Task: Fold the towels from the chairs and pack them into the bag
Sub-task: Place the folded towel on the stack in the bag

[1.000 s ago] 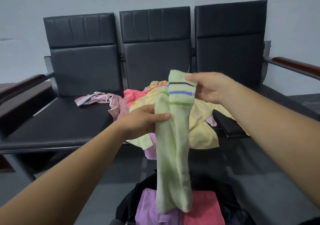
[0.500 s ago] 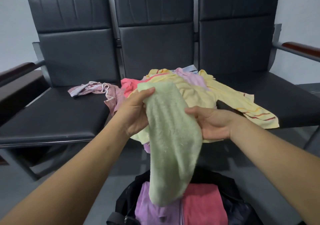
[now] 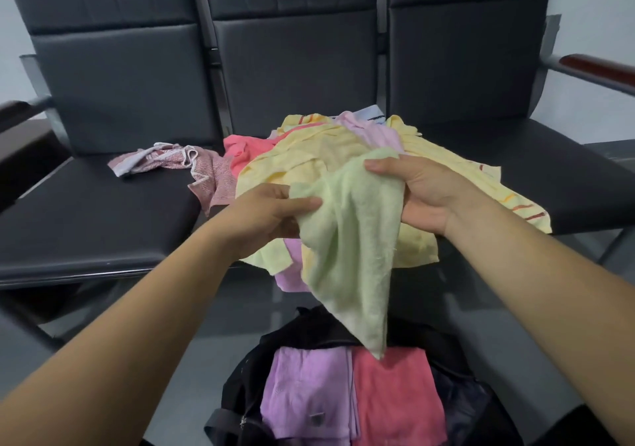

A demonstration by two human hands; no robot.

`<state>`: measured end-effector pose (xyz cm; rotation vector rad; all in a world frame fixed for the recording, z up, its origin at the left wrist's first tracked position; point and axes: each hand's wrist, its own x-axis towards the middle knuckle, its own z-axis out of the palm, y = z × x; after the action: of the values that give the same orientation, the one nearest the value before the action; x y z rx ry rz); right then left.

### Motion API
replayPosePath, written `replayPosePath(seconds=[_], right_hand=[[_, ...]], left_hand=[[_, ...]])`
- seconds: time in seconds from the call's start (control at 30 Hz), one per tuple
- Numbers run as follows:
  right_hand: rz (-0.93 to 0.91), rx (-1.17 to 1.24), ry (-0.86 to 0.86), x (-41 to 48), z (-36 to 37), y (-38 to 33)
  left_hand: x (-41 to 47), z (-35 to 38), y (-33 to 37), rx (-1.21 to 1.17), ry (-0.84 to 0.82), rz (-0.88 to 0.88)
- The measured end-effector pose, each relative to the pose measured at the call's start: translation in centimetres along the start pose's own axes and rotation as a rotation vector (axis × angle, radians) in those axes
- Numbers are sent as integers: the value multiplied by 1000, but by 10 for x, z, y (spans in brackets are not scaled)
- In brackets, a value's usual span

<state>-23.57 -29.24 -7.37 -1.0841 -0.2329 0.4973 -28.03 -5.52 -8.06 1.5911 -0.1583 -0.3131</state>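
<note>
Both hands [image 3: 271, 212] [image 3: 417, 194] pinch green towel's [image 3: 347, 239] top edge above bag [image 3: 240, 397].

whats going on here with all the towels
A person holds a light green towel in both hands, the left hand and right hand gripping its top edge, mid-fold above an open black bag on the floor. A folded purple towel and pink towel already lie inside. A pile of unfolded towels sits on the black chairs.

Three joined black padded chairs [image 3: 295, 67] stand against a pale wall [image 3: 591, 33] on a grey floor [image 3: 220, 325].
</note>
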Motion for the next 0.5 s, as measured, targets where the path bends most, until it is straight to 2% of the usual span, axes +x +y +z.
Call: replayPosePath(seconds=[0.13, 0.23, 0.33, 0.4, 0.5], right_hand=[[-107, 34, -93, 6, -13, -8], [-71, -55, -83, -3, -14, -10], [-49, -120, -24, -9, -18, -7], [-58, -114, -62, -11, -15, -10], [-80, 45, -86, -15, -5, -17]], left_hand=[[1, 4, 9, -256, 46, 76], [-1, 8, 19, -456, 120, 73], [-3, 9, 23, -506, 113, 87], [-6, 10, 23, -503, 100, 107], [-14, 4, 24, -401, 89, 168]])
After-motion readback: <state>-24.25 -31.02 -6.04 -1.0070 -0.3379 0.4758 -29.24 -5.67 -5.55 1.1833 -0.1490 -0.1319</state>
